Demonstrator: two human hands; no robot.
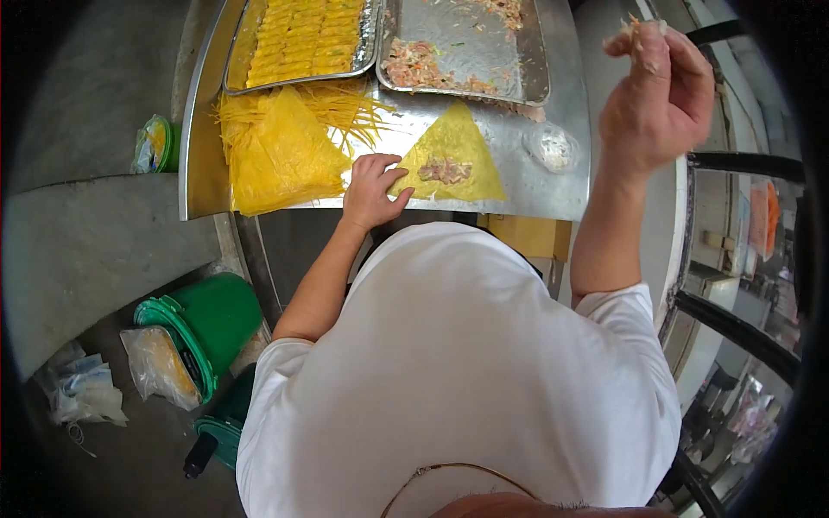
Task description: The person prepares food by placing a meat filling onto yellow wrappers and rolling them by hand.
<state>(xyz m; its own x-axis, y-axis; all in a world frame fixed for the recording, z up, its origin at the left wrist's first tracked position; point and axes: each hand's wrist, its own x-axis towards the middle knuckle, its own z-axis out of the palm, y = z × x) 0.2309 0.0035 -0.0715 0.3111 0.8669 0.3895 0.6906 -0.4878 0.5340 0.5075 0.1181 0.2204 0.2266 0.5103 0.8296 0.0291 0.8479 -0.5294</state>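
Observation:
A yellow triangular wrapper (460, 142) lies on the metal table with a strip of pinkish filling (445, 170) near its bottom edge. My left hand (376, 188) rests at the wrapper's left corner, fingers apart. To its left is a stack of yellow wrappers (281, 160). My right hand (652, 82) is raised beyond the table's right side, fingers curled together with bits of filling stuck on the fingertips. Behind the wrapper, a metal tray (471, 43) holds loose filling mix. Rows of yellow rolls (302, 39) fill the other tray (370, 52).
A clear round plastic-wrapped item (553, 148) sits at the table's right (574, 104). Green buckets (220, 324) and plastic bags (86, 388) are on the floor at left. Black metal bars (734, 328) stand at right. A cardboard box (528, 237) is under the table.

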